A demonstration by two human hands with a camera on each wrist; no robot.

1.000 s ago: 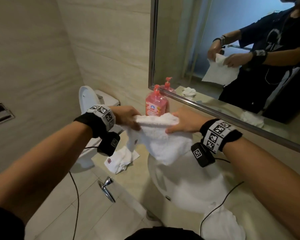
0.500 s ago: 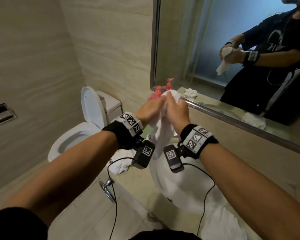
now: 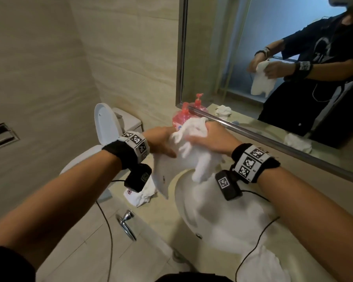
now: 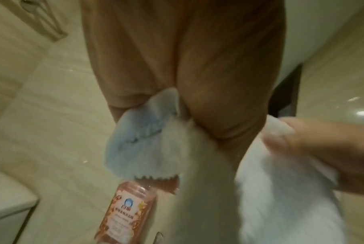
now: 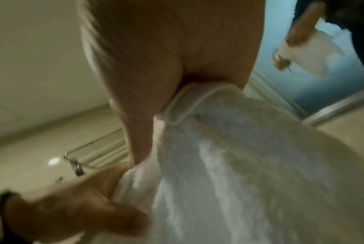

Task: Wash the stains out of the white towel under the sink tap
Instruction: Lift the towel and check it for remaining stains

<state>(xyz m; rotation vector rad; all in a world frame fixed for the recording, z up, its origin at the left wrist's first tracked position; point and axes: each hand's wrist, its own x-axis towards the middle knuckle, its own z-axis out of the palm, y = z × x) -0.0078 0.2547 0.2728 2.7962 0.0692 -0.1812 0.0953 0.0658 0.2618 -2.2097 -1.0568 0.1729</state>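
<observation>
White towel is hanging bunched above the sink — my left hand and right hand are both gripping its top. I am judging I am rubbing the stains; next it is needing running water — no tap is showing.

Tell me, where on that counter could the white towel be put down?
Bare counter lies along the front edge, between the logo towel and the basin, and at the right between basin and mirror. Crowded: the back, where the left hand and right hand grip the white towel before the soap bottle.
</observation>
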